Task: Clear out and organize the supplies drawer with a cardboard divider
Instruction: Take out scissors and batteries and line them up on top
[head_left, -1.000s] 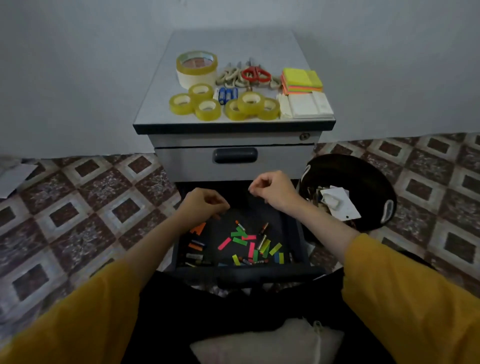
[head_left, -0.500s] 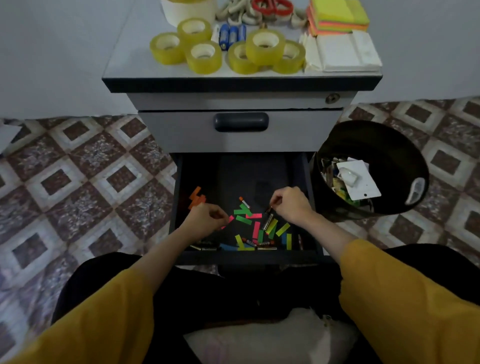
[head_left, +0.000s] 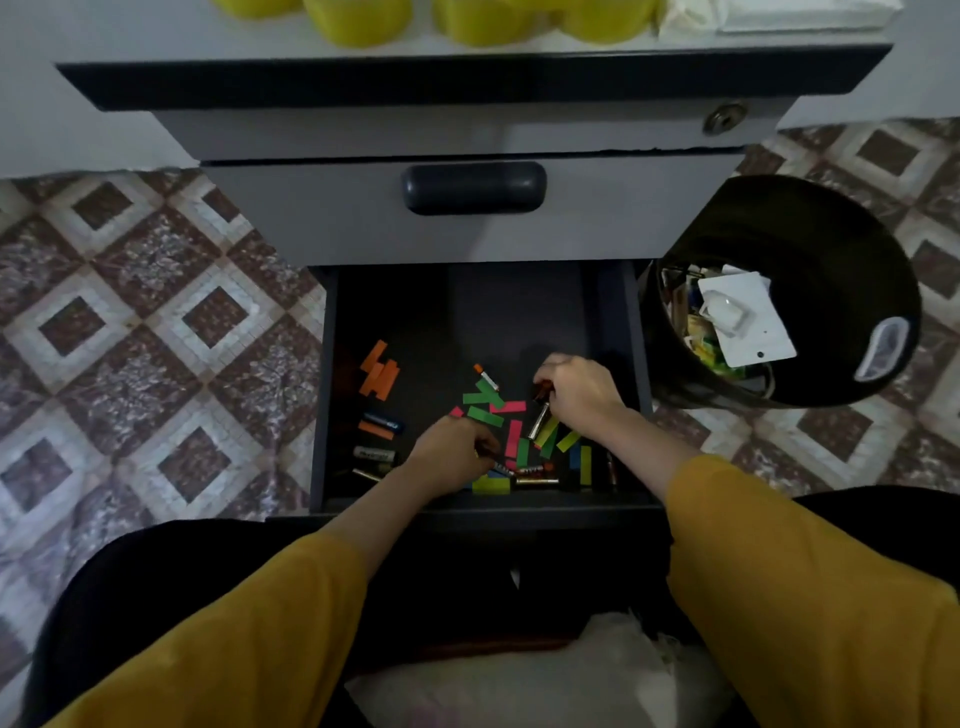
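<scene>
The dark lower drawer (head_left: 636, 364) stands pulled out, with batteries and coloured paper strips (head_left: 488, 400) strewn over its floor. My right hand (head_left: 576, 395) is inside at the right, its fingers curled round a battery (head_left: 543, 392). At the drawer's front my left hand (head_left: 452, 457) pinches a small battery (head_left: 501, 467) among the strips. Orange strips (head_left: 379, 371) and several loose batteries (head_left: 376, 454) lie at the left. No cardboard divider is in view.
A black waste bin (head_left: 831, 291) with packaging in it stands on the floor right of the drawer. The shut upper drawer (head_left: 474, 187) sits above. Yellow tape rolls (head_left: 358, 18) line the cabinet top. Patterned tiles surround the cabinet.
My head has moved closer and lower over the drawer. Both hands have gone down from above the drawer into it, and each now holds a battery.
</scene>
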